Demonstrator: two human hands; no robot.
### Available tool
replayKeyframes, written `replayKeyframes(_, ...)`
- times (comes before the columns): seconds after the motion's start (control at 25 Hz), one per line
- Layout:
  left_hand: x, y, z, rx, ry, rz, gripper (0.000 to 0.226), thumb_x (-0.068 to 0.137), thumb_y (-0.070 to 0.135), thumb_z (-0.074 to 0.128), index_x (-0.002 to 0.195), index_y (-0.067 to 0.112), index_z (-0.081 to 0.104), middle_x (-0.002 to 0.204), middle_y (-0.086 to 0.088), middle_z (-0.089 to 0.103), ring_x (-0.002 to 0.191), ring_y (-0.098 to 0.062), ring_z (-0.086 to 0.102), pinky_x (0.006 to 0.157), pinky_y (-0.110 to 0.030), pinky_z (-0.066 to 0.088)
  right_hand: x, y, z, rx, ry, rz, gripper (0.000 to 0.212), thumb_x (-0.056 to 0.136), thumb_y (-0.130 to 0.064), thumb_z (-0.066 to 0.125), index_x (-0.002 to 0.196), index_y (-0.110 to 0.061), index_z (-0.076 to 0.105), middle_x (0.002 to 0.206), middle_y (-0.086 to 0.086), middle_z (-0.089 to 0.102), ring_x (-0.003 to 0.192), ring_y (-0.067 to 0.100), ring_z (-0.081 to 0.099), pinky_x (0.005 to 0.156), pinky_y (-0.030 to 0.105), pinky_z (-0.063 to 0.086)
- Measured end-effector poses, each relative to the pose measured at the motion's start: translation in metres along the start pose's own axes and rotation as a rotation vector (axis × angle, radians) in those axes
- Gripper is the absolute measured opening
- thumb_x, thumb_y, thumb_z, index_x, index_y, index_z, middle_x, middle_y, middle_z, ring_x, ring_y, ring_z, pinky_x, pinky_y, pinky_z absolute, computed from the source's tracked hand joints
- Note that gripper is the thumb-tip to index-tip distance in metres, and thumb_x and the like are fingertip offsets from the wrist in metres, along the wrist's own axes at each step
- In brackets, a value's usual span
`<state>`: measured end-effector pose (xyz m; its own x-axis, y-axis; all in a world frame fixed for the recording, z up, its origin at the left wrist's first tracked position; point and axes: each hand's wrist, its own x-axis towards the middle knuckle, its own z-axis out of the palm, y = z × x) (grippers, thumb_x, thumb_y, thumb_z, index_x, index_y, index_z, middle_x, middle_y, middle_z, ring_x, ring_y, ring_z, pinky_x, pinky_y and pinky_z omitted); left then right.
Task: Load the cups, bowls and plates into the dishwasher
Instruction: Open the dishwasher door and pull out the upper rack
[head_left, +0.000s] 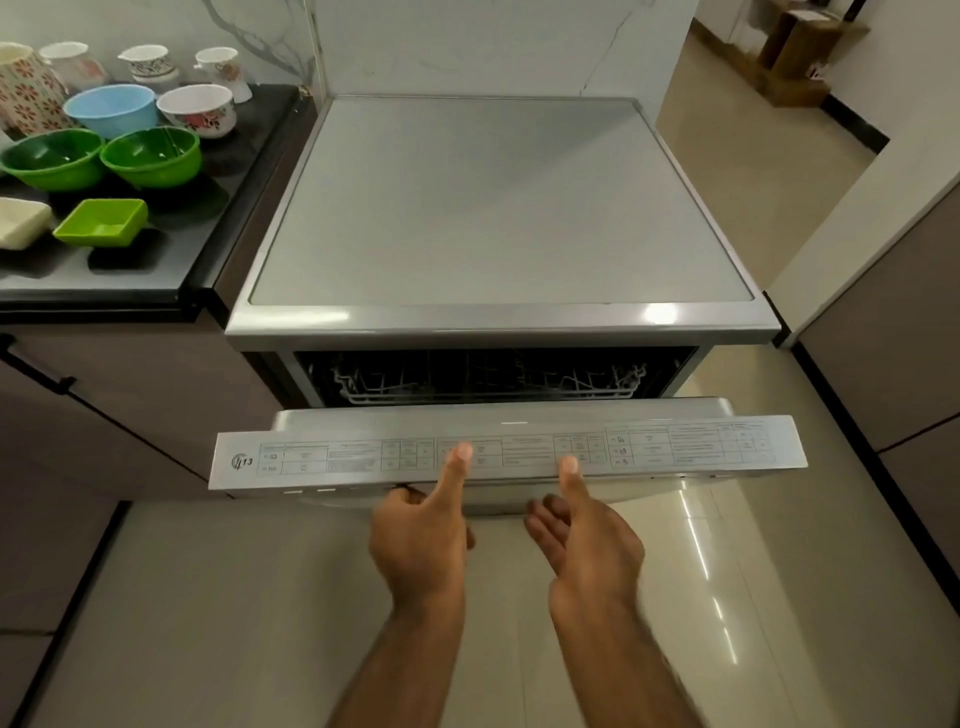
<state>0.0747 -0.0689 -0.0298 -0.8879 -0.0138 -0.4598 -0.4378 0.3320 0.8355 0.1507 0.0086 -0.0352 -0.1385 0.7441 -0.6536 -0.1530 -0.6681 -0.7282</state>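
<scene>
Steel door (509, 452) — left hand (421, 540), right hand (587, 545) gripping its edge — ajar over floor (249, 597).

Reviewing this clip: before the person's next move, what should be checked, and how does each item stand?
1. Dishwasher door fully down: not ok, only partly open.
2. Left hand and right hand grip the door's top edge, thumbs on top: ok.
3. Rack free for loading: cannot tell, only its front shows.
4. Bowls and cups waiting on the counter: ok.
5. Plates within reach: cannot tell, none plainly visible.
</scene>
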Motion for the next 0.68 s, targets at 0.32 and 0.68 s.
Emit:
replayKeyframes(0.32,-0.017,-0.023,-0.044,0.854,0.192,0.904,0.056,0.071,0.049,0.087,0.113,0.022,0.062,0.119,-0.008,0.059,0.114,-0.031,0.054,0.088,-0.049,0.051,-0.027,0.014,-0.055,-0.734,0.024,-1.087,0.012,0.088,-0.014,0.075,0.094,-0.020,0.066,0.096,-0.006,0.065,0.089,0.011,0.061,0.078,0.029,0.055)
replayKeyframes(0.68,-0.007,-0.031,-0.051,1.230,-0.239,0.623,0.127,0.075,0.051,0.082,0.161,0.036,-0.010,0.171,-0.005,-0.010,0.157,-0.033,-0.011,0.126,-0.054,0.004,-0.008,0.013,-0.079,-1.399,-0.406,-0.991,0.073,0.094,-0.053,0.059,0.157,-0.032,0.027,0.163,-0.015,0.023,0.151,0.007,0.017,0.123,0.031,0.014)
